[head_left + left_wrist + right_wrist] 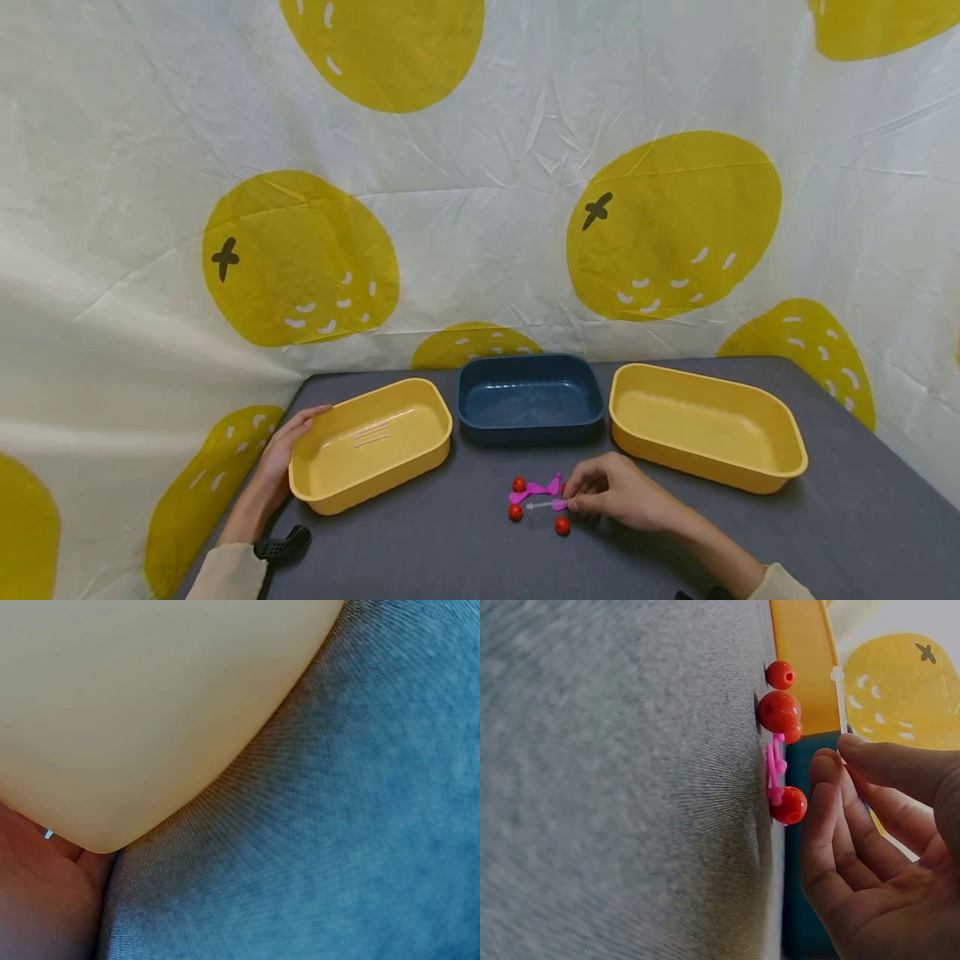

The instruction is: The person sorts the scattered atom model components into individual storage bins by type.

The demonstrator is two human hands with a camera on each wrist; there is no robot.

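My right hand (618, 493) pinches a small clear plastic stick (841, 694) between thumb and index finger, just above the table; the stick's knobbed end points away from the fingertips. Close by lie several red beads (562, 525) and small pink plastic pieces (536, 488). One bead is partly hidden behind the fingers in the head view. At the left, my left hand (279, 457) rests against the outer side of a yellow tray (375, 490), with fairly straight fingers touching its rim. Inside that tray are several thin clear sticks (372, 433).
A dark blue tray (531, 435) stands at the back middle. To its right is another yellow tray (705, 467). A dark grey cloth (420, 550) covers the table, and a lemon-patterned curtain (480, 250) hangs behind and at the left.
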